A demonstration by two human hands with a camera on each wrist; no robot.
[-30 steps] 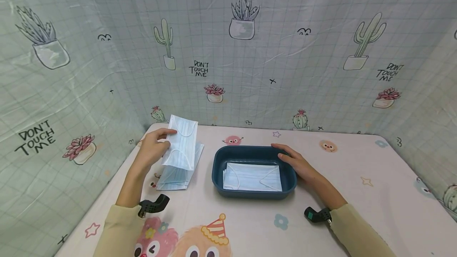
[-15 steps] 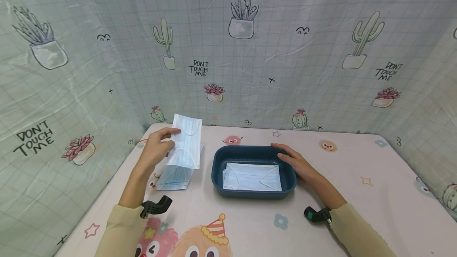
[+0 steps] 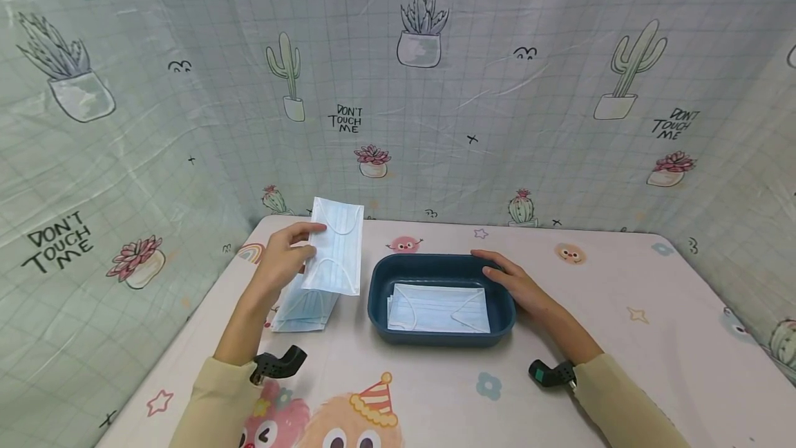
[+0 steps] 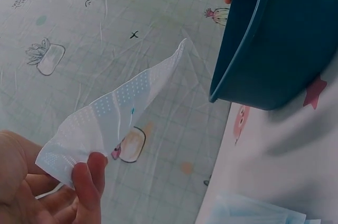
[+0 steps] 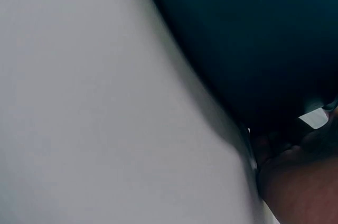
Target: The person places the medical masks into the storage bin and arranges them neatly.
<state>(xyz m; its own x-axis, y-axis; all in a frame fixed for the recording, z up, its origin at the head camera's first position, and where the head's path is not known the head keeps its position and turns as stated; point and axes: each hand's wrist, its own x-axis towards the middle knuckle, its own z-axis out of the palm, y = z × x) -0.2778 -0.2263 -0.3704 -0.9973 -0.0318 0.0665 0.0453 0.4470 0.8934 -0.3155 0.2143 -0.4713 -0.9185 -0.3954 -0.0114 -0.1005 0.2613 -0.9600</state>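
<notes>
My left hand (image 3: 282, 258) pinches a light blue face mask (image 3: 336, 247) by its left edge, thumb and fingers on opposite sides. The mask hangs above the table, left of the dark blue plastic box (image 3: 441, 339); the left wrist view shows it bent and seen nearly edge-on. Below it lies a small pile of masks (image 3: 301, 313), partly covered by the held one. Inside the box, masks (image 3: 438, 310) lie flat. At the box's far right corner, my right hand (image 3: 519, 287) holds the rim with the thumb inside; the right wrist view of it is dark.
Both sit on a pale table (image 3: 560, 406) printed with cartoon figures. A grey-green patterned curtain (image 3: 472, 102) encloses the table at the back and sides. A black wrist camera (image 3: 280, 364) sticks out from the left wrist, another camera (image 3: 550, 373) from the right.
My left hand has carried the mask steadily to the right, from over the pile toward the box. My right hand and the box have stayed in place.
</notes>
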